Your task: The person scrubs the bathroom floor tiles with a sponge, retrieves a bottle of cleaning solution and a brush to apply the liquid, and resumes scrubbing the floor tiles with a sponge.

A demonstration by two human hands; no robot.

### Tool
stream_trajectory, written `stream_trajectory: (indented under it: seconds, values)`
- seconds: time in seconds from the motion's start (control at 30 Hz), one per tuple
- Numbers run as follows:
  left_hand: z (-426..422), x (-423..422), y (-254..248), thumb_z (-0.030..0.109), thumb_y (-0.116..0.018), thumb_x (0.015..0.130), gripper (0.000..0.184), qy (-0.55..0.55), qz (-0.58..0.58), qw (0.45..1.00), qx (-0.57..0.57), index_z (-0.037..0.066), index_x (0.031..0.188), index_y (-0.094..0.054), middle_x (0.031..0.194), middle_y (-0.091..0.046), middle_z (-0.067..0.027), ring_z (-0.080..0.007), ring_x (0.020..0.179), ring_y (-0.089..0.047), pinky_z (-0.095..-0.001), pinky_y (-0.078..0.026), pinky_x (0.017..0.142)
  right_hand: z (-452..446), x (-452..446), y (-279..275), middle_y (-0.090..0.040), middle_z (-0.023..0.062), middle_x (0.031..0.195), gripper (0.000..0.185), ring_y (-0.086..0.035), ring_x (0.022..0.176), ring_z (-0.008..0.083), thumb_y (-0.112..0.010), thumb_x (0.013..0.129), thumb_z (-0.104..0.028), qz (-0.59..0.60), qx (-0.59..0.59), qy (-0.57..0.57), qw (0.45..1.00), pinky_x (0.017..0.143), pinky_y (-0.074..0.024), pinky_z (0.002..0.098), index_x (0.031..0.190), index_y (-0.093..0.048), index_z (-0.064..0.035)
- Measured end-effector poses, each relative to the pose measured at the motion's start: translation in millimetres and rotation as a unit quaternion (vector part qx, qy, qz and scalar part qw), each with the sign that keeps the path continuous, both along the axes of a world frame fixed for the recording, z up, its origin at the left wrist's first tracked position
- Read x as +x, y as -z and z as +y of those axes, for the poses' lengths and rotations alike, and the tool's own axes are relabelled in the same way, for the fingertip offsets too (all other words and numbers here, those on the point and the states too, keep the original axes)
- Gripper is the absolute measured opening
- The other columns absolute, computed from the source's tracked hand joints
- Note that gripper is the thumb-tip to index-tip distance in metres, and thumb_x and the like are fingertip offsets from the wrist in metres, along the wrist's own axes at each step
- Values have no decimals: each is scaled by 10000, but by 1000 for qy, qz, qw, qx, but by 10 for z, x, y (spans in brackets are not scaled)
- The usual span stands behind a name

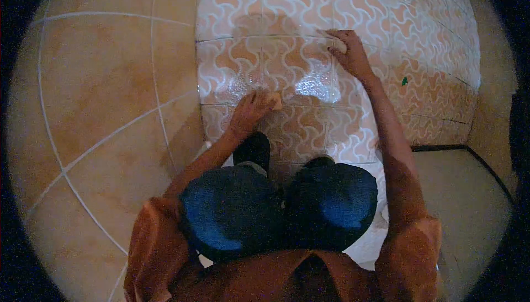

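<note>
My left hand (252,112) is low over the patterned floor tiles (301,89), its fingers closed on a small yellowish block (276,101) that looks like a sponge. Most of the block is hidden under the fingers. Farther forward and to the right, my right hand (350,54) reaches out close to the tiles. A gap shows between its thumb and its stretched forefinger, and I make out nothing held there. Wet, shiny patches glisten on the tiles between the two hands.
A plain tan tiled wall (105,81) rises on the left. On the right, a patterned tiled surface carries a small green bit (404,81). A dark-edged grey panel (458,191) stands at the lower right. My knees (331,208) and dark shoes (252,150) are close below.
</note>
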State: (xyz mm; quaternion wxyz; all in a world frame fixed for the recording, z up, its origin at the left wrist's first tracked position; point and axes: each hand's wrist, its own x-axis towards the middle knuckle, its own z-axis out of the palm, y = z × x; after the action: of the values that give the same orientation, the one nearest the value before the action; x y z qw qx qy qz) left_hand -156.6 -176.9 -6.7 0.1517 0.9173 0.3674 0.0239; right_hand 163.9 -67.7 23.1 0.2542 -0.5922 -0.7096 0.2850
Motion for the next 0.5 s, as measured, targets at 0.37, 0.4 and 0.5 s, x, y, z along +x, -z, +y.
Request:
stream_trajectory:
  seconds: [0.37,0.4,0.5]
  values:
    - [1671,-620,505,190,-490,816,337,-207,88,962,156,129,1148,-475,1031,-526,-194,-352,888,-505,-438,-423,727,1004,-375,224,-560,167,995,381,-500,946,326,-649,673,-202,-216,13,-96,972,861,-402,405,1044,-589,-142]
    - [1758,-657,443,169,-488,808,367,-208,61,961,172,149,1174,-463,1026,-527,-190,-352,887,-504,-434,-423,725,1124,-402,213,-560,171,999,399,-513,937,331,-654,661,-217,-284,17,-105,953,862,-408,405,1048,-588,-144]
    - [1423,-730,303,116,-483,789,450,-241,76,958,132,195,1228,-427,1051,-516,-185,-353,890,-500,-434,-422,725,1477,-437,232,-564,179,998,391,-532,925,342,-633,676,-274,-211,-6,13,977,849,-424,403,1047,-589,-157]
